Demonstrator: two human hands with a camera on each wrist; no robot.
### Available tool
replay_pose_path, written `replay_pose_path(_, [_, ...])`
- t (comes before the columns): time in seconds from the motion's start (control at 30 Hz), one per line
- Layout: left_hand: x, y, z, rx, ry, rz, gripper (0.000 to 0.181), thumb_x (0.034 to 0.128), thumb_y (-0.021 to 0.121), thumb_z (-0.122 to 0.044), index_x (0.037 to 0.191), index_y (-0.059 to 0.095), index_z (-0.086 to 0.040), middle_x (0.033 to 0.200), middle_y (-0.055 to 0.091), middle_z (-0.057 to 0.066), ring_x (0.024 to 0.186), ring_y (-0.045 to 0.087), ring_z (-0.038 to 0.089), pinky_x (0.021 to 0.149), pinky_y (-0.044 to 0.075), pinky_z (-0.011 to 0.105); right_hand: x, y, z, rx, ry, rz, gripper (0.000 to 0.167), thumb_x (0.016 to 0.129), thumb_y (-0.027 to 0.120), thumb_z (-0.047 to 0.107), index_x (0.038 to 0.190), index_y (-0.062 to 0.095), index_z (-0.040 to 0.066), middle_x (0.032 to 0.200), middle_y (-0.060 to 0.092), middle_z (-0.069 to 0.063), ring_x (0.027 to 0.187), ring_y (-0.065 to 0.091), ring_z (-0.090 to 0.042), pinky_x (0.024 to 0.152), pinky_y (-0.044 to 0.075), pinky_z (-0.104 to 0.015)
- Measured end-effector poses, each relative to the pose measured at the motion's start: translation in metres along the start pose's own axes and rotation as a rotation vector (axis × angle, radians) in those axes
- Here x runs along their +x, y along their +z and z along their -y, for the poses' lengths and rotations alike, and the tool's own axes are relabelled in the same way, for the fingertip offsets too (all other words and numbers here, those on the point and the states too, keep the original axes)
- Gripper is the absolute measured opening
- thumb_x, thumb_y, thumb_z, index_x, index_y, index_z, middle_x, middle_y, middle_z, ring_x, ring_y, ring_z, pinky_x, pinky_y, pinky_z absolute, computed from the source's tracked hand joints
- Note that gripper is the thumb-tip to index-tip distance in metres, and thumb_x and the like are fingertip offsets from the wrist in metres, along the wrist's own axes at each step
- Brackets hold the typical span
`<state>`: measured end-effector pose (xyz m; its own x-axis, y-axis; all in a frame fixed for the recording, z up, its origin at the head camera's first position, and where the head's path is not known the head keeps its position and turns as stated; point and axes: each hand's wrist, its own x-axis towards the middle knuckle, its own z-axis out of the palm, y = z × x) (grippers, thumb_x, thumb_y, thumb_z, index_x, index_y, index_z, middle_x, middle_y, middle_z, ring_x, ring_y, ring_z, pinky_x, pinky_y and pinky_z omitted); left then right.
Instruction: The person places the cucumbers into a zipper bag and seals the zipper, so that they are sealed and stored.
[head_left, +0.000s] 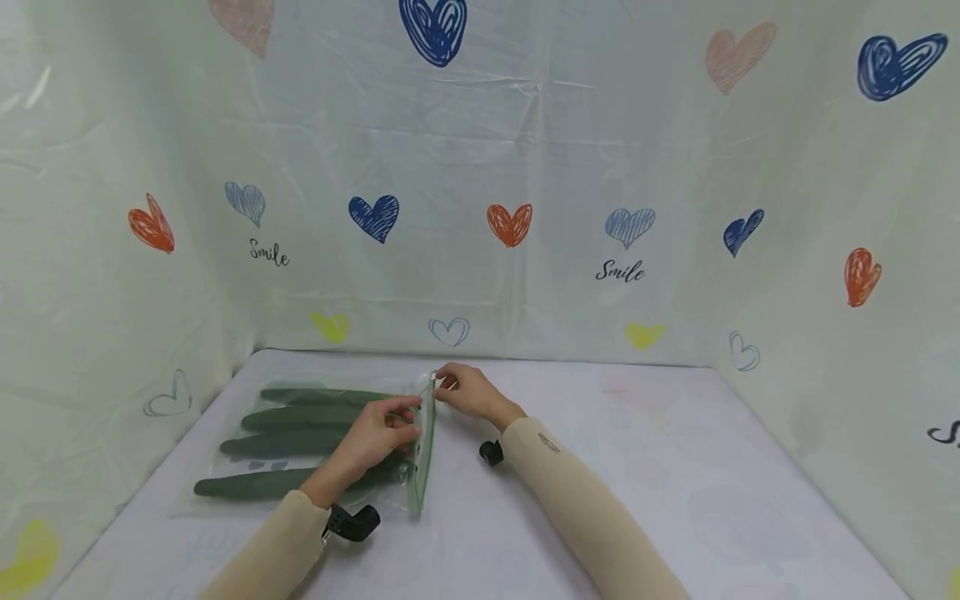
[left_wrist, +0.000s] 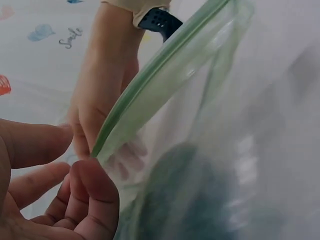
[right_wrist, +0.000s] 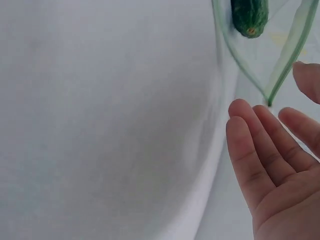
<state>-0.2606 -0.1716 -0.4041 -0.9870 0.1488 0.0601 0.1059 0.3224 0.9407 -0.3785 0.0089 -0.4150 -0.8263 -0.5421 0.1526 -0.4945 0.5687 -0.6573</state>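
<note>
A clear zip bag with a green zip strip point(head_left: 423, 467) lies flat, holding several long green cucumbers point(head_left: 255, 484). My left hand point(head_left: 371, 435) is over the bag's mouth, its fingers loosely bent. In the left wrist view, the thumb and fingertips of my left hand point(left_wrist: 75, 192) stand apart beside the green zip edge point(left_wrist: 150, 70). At the strip's far end is my right hand point(head_left: 472, 392). The right wrist view has my right hand point(right_wrist: 280, 165) with fingers extended beside the bag's corner, where the green edges point(right_wrist: 285, 70) spread in a V around a cucumber tip point(right_wrist: 250, 20).
A white cloth covers the table point(head_left: 600, 500). Behind and at both sides hangs a pale curtain point(head_left: 570, 167) printed with hearts and "Smile". Each wrist carries a black camera device point(head_left: 356, 523).
</note>
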Motion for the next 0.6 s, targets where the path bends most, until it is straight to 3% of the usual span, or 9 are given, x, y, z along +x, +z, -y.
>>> replay_pose_path(0.17, [0.017,-0.016,-0.006,0.131,0.027,0.009,0.043,0.0927,0.06,-0.005,0.134,0.052,0.001,0.107,0.055,0.015,0.079,0.06,0.024,0.063,0.052,0.037,0.009,0.004,-0.004,0.034,0.026,-0.016,0.033,0.091,0.063,0.024,0.12,0.061,0.007,0.098,0.066,-0.003,0.085,0.062,-0.012,0.07,0.05,-0.026])
replay_pose_path(0.43, [0.056,-0.039,-0.002,0.364,0.14,-0.003,0.036,0.0899,0.063,-0.004,0.124,0.058,0.006,0.096,0.061,0.016,0.087,0.062,0.03,0.063,0.051,0.034,0.019,0.008,-0.001,0.01,0.016,-0.021,0.037,0.095,0.058,0.029,0.123,0.059,0.004,0.105,0.066,-0.007,0.093,0.062,-0.017,0.075,0.05,-0.027])
replay_pose_path(0.6, [0.075,-0.044,0.005,0.406,0.15,0.025,0.035,0.0896,0.063,-0.004,0.123,0.06,0.007,0.097,0.062,0.016,0.092,0.061,0.032,0.066,0.051,0.034,0.023,0.012,0.0,0.064,0.019,-0.044,0.034,0.094,0.062,0.028,0.118,0.061,0.004,0.101,0.067,-0.006,0.082,0.064,-0.014,0.068,0.051,-0.027])
